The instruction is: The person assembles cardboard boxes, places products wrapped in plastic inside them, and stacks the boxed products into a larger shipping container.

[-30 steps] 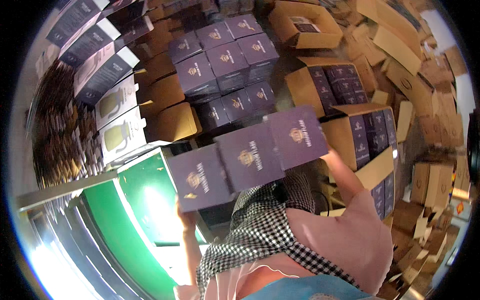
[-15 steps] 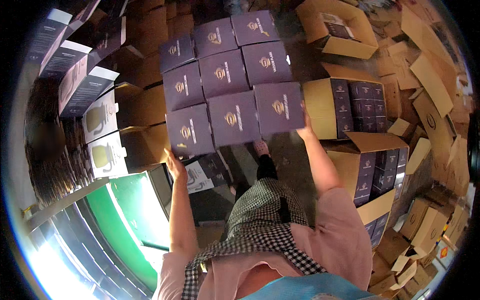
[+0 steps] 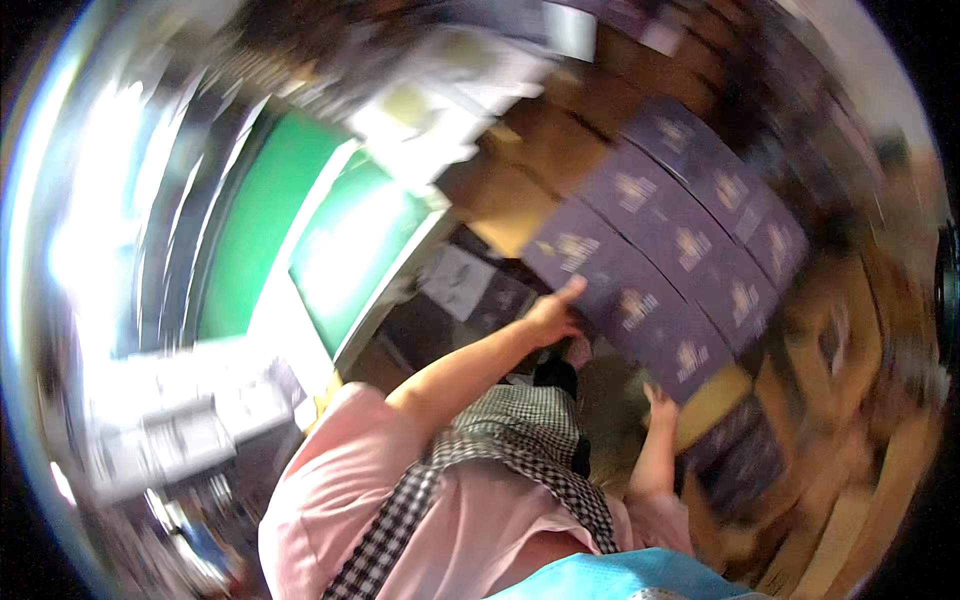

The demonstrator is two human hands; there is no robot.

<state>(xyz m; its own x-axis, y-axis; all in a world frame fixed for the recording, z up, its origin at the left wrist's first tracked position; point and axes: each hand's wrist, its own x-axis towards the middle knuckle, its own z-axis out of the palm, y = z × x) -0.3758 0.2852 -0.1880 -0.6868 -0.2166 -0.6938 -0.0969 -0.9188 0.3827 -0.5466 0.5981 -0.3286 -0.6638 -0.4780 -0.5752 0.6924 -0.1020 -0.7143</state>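
A block of several dark purple cardboard boxes (image 3: 688, 246) with gold emblems is in front of me, slanted and slightly blurred. My left hand (image 3: 556, 316) grips its near left edge, thumb against the box and the other fingers partly hidden beneath. At the near right corner, my right hand (image 3: 660, 403) presses against the side of the block; its fingers are smeared by motion. The boxes stay pressed together in rows between both hands.
Opened brown cartons (image 3: 495, 195) stand beyond my left hand, with white picture boxes (image 3: 410, 110) beside them. A bright green panel (image 3: 290, 220) is to the left. Below the block, near my right hand, an open carton (image 3: 712, 408) holds purple boxes. Cardboard (image 3: 850, 500) lies at the right.
My view has turned, so the surroundings are rotated and blurred. The block of boxes now appears farther right and slanted, with both hands still at its near side.
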